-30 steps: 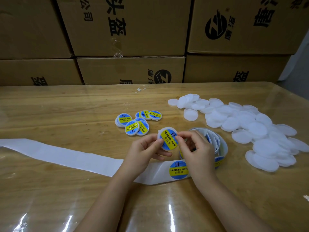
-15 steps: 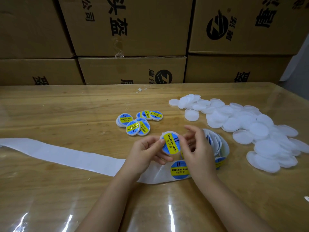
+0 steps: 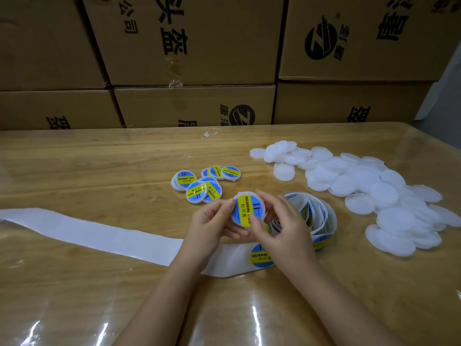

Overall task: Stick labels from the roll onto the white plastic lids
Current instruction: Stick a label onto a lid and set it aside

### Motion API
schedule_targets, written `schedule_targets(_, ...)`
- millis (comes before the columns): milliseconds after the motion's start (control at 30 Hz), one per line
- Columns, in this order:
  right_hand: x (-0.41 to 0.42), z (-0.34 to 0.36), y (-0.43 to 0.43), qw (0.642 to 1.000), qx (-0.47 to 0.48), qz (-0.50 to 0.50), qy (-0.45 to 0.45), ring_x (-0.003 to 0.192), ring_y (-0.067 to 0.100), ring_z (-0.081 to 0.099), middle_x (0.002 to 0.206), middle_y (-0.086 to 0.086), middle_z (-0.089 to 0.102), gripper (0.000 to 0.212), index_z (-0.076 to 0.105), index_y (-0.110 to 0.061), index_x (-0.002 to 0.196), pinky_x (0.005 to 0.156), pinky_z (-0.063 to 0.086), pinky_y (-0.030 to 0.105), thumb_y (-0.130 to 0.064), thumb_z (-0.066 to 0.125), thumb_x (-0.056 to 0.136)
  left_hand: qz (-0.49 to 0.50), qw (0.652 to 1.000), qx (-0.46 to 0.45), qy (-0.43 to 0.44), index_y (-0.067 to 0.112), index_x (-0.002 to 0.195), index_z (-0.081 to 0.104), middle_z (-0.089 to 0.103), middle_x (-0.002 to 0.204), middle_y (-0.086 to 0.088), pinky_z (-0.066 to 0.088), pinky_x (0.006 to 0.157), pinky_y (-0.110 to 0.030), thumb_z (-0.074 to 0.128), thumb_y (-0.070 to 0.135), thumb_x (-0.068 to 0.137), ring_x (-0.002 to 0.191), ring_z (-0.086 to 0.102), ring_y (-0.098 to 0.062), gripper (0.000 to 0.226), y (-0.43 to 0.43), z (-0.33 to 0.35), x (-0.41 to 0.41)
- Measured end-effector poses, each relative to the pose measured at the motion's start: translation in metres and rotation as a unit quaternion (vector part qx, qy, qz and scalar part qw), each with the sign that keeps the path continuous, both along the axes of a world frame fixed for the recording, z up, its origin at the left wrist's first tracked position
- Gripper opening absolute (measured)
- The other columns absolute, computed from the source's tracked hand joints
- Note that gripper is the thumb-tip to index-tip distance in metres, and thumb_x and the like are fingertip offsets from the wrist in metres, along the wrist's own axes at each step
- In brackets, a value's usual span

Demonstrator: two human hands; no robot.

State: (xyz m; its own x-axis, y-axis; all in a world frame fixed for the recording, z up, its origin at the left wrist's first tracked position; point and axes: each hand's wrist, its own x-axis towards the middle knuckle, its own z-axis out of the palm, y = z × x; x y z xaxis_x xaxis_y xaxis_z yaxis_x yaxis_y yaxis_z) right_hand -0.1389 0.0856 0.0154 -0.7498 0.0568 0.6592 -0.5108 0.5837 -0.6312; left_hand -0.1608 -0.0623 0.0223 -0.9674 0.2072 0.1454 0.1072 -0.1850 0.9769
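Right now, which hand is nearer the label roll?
Right. The right hand overlaps the label roll in view; the left hand sits further left, beyond the held lid.

Wooden bench (image 3: 74,158) spanning the lower frame, wearing a clear glossy film (image 3: 224,318) that is catching streaks of light at the bottom. Brown cardboard boxes (image 3: 212,51), black-printed, standing stacked across the top. Pale grey surface (image 3: 446,86) showing at upper right.
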Motion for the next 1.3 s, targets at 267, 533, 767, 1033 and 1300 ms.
schedule_targets(267, 0.0003, -0.0030, 0.0013, 0.997, -0.054, 0.026, -0.049, 0.065, 0.007, 0.055, 0.068, -0.010, 0.057, 0.023, 0.067, -0.017, 0.108, 0.059, 0.044, 0.016, -0.017, 0.060, 0.086, 0.044, 0.997, -0.050, 0.034, 0.018, 0.066, 0.064, 0.050, 0.046, 0.001, 0.036, 0.041, -0.015, 0.048, 0.043, 0.083, 0.037, 0.043, -0.008, 0.035, 0.0006, 0.0021, -0.0006)
schedule_targets(533, 0.0024, -0.0003, 0.0019, 0.996, -0.050, 0.031, -0.071, 0.063, 0.009, 0.057, 0.064, -0.010, 0.056, 0.023, 0.066, -0.016, 0.109, 0.061, 0.049, 0.024, -0.011, 0.066, 0.086, 0.005, 0.997, -0.070, 0.020, 0.018, 0.057, 0.048, 0.039, 0.043, 0.007, 0.027, 0.036, -0.014, 0.048, 0.043, 0.081, 0.037, 0.033, -0.004, 0.035, 0.0031, 0.0050, 0.0033)
schedule_targets(767, 0.0037, 0.0009, 0.0002, 0.998, -0.006, 0.033, -0.055, 0.056, 0.013, 0.050, 0.060, -0.005, 0.049, 0.024, 0.064, -0.017, 0.107, 0.055, 0.047, 0.037, -0.025, 0.068, 0.085, -0.039, 0.993, -0.108, 0.019, 0.016, 0.060, 0.056, 0.044, 0.043, 0.006, 0.029, 0.035, -0.016, 0.047, 0.037, 0.089, 0.037, 0.037, -0.005, 0.036, 0.0067, 0.0045, 0.0070)
schedule_targets(1033, 0.0004, -0.0044, 0.0038, 0.998, -0.013, 0.015, -0.060, 0.062, 0.010, 0.052, 0.064, -0.014, 0.051, 0.019, 0.059, -0.024, 0.108, 0.055, 0.046, 0.026, -0.026, 0.060, 0.089, 0.012, 0.996, -0.088, 0.007, 0.017, 0.058, 0.047, 0.042, 0.043, 0.008, 0.030, 0.037, -0.014, 0.045, 0.042, 0.089, 0.038, 0.037, -0.004, 0.040, 0.0071, 0.0035, 0.0052)
schedule_targets(1300, 0.0010, -0.0055, 0.0001, 0.999, -0.006, 0.034, -0.042, 0.068, 0.012, 0.054, 0.073, -0.018, 0.058, 0.043, 0.052, -0.027, 0.119, 0.060, 0.049, 0.029, -0.044, 0.057, 0.080, 0.096, 0.994, 0.016, -0.042, 0.013, 0.067, 0.047, 0.037, 0.044, 0.006, 0.027, 0.035, -0.015, 0.043, 0.038, 0.096, 0.036, 0.031, -0.005, 0.039, 0.0044, 0.0028, 0.0004)
